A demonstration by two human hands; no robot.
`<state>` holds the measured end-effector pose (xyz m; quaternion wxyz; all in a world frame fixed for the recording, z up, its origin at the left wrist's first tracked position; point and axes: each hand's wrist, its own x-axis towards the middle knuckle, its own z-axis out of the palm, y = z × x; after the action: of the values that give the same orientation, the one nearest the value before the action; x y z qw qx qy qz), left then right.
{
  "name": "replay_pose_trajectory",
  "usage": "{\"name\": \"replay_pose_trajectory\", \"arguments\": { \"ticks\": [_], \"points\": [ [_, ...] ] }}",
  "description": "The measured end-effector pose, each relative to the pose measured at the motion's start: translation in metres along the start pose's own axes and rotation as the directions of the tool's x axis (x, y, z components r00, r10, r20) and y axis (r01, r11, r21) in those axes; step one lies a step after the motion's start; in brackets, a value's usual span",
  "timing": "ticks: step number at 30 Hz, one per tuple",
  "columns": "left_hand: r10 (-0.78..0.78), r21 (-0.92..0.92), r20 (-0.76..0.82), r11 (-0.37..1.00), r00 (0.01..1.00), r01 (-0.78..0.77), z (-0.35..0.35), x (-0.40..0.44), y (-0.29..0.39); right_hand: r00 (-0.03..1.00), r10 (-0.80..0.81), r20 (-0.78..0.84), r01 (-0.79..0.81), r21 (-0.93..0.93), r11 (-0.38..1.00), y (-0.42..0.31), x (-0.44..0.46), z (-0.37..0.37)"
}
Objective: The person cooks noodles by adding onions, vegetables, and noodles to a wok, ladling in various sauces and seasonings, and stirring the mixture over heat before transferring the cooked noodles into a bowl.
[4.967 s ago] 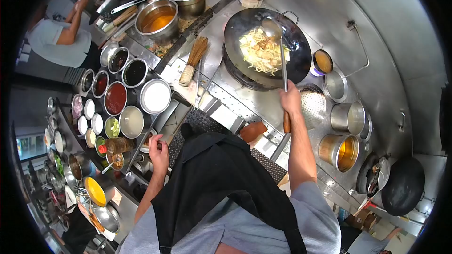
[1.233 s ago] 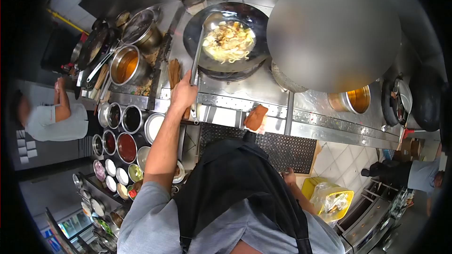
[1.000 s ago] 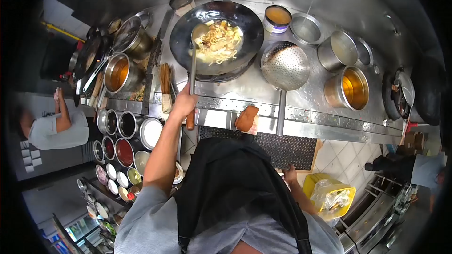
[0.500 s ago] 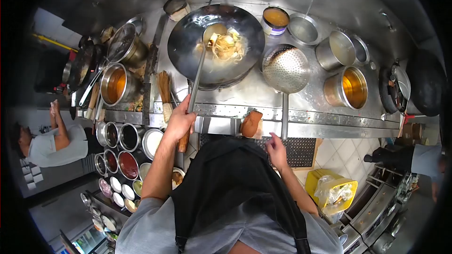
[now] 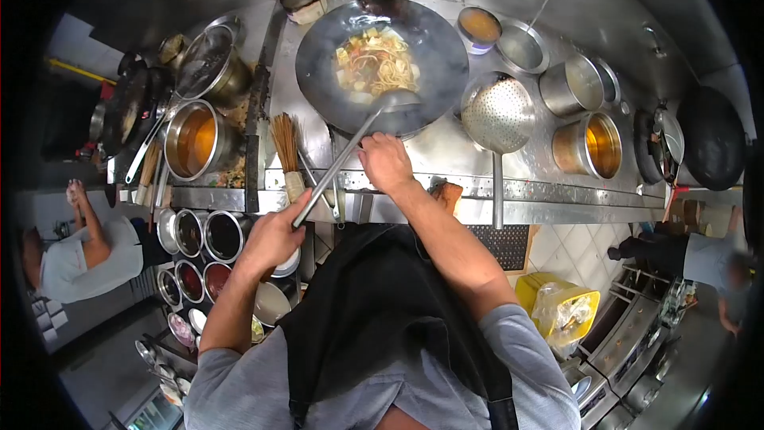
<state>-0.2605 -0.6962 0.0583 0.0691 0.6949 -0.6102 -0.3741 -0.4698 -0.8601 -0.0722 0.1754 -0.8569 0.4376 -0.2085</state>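
Observation:
Noodles with pale pieces [image 5: 382, 64] lie steaming in a large dark wok [image 5: 322, 72] with a loop handle at its far side. My left hand [image 5: 274, 239] is closed around the long handle of a ladle [image 5: 338, 166], near its lower end. The ladle's bowl [image 5: 396, 100] rests inside the wok, at the near side of the noodles. My right hand [image 5: 387, 161] is at the wok's near rim with fingers curled, seeming to grip it; the exact hold is hidden. An orange-brown cloth [image 5: 448, 196] shows partly behind my right forearm.
A perforated skimmer [image 5: 500, 111] lies right of the wok; a bamboo brush [image 5: 286, 143] stands left. Pots of amber liquid [image 5: 602, 147] flank the stove. Sauce containers [image 5: 223, 235] sit lower left. A yellow bin [image 5: 585, 314] is lower right. One person [image 5: 87, 255] is left, another [image 5: 700, 259] right.
My right hand has moved from beside the stove edge up to the wok's near rim. The ladle's bowl has shifted from the far left of the noodles to their near side.

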Motion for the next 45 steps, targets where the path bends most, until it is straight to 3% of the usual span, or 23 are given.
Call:
{"name": "replay_pose_trajectory", "arguments": {
  "ticks": [3,4,8,11,14,18,23,28,31,33,34,37,38,41,42,45],
  "points": [
    [0.017,0.161,-0.061,0.987,0.998,-0.007,0.007,0.037,-0.036,0.997,0.027,0.068,-0.022,-0.075,0.997,0.009,0.005,0.012],
    [-0.061,0.199,-0.058,0.978,0.996,0.071,0.003,0.049,-0.027,0.997,0.042,0.068,-0.037,-0.085,0.996,0.006,0.006,0.010],
    [-0.108,-0.046,-0.231,0.994,0.967,0.100,0.010,0.080,-0.026,0.999,-0.008,-0.045,0.011,0.051,0.999,0.008,-0.007,-0.003],
    [-0.084,-0.051,-0.361,0.996,0.929,0.070,0.017,0.135,-0.030,0.996,0.048,0.069,-0.051,0.039,0.998,0.017,0.002,0.003],
    [-0.210,-0.108,-0.288,0.976,0.934,0.187,0.012,0.184,-0.016,0.998,0.028,0.054,-0.032,0.071,0.997,0.016,-0.002,0.003],
    [0.033,-0.142,-0.286,0.987,0.958,-0.076,0.026,0.217,-0.051,0.996,0.035,0.078,-0.041,0.084,0.996,0.020,0.000,0.004],
    [0.344,0.223,-0.131,0.924,0.930,-0.311,-0.024,0.176,-0.075,0.996,0.024,0.089,-0.033,0.103,0.994,0.028,0.000,0.007],
    [0.310,0.557,-0.172,0.813,0.935,-0.167,-0.085,0.100,-0.056,0.997,0.035,0.073,-0.042,0.091,0.995,0.023,-0.002,-0.001],
    [0.144,0.431,-0.156,0.900,0.977,-0.064,-0.074,0.039,-0.054,0.999,0.025,0.028,-0.028,0.093,0.995,0.021,-0.005,-0.002],
    [-0.058,0.024,-0.004,0.998,0.998,0.058,-0.067,0.008,-0.044,0.999,0.022,0.046,-0.025,0.084,0.996,0.024,-0.004,-0.002],
    [-0.064,-0.124,0.043,0.990,0.997,0.069,-0.066,-0.004,-0.036,0.999,0.030,0.035,-0.033,0.092,0.995,0.026,-0.002,0.002],
    [0.017,-0.156,0.007,0.988,1.000,-0.016,-0.040,-0.008,-0.058,1.000,0.024,0.018,-0.026,0.097,0.995,0.027,-0.002,0.014],
    [0.068,-0.092,-0.034,0.993,0.997,-0.071,-0.034,-0.001,-0.054,0.999,0.028,0.025,-0.030,0.089,0.996,0.024,-0.001,0.011],
    [-0.160,0.096,-0.013,0.982,0.987,0.160,-0.017,0.033,-0.046,0.998,0.034,0.047,-0.038,0.079,0.996,0.019,0.000,0.007],
    [-0.133,0.083,-0.068,0.987,0.989,0.138,-0.007,0.042,-0.052,0.998,0.034,0.053,-0.039,0.087,0.995,0.019,0.000,0.007],
    [-0.038,-0.191,-0.332,0.981,0.943,-0.028,0.037,0.061,-0.081,0.998,0.044,0.047,-0.049,0.108,0.993,0.021,-0.001,0.004]
  ]
}}
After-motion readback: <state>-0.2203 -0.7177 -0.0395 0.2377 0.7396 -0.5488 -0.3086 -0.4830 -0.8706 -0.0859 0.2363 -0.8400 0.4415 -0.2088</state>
